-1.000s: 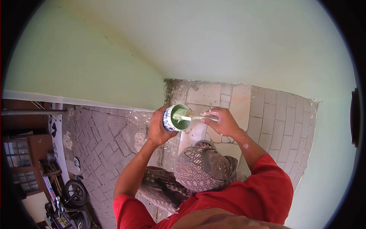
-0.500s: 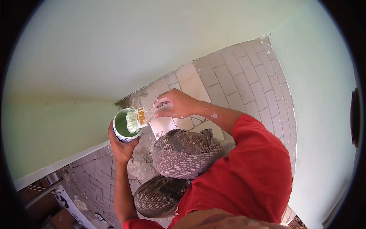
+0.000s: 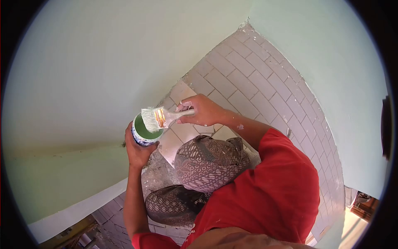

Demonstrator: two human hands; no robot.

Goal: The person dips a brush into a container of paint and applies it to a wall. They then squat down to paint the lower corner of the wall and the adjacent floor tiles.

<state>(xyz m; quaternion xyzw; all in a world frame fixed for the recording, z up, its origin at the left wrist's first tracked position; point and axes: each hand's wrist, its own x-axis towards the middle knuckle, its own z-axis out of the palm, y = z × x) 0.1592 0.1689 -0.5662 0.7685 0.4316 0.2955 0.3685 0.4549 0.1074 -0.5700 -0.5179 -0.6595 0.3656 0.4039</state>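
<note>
My left hand (image 3: 139,150) is wrapped round a small paint tub (image 3: 144,139) with a blue-and-white outside and green paint inside. In my right hand (image 3: 201,110) is a flat paintbrush (image 3: 170,117), gripped by its pale handle. Its wide bristles, coated with light paint, overlap the tub's opening in this view, and a yellowish band runs round the ferrule. White paint specks mark the fingers and forearm of my right arm.
A pale wall (image 3: 99,62) rises close beyond the tub, and a light green wall (image 3: 323,54) meets it at a corner. Grey brick-like tiles (image 3: 248,83) cover the floor. My bent knees in patterned cloth (image 3: 211,162) are just below my hands. Various items (image 3: 78,238) lie at the lower left.
The brush has lifted from inside the tub to its rim. My view has turned, so tub and hands sit slightly further right, and more of the floor corner shows.
</note>
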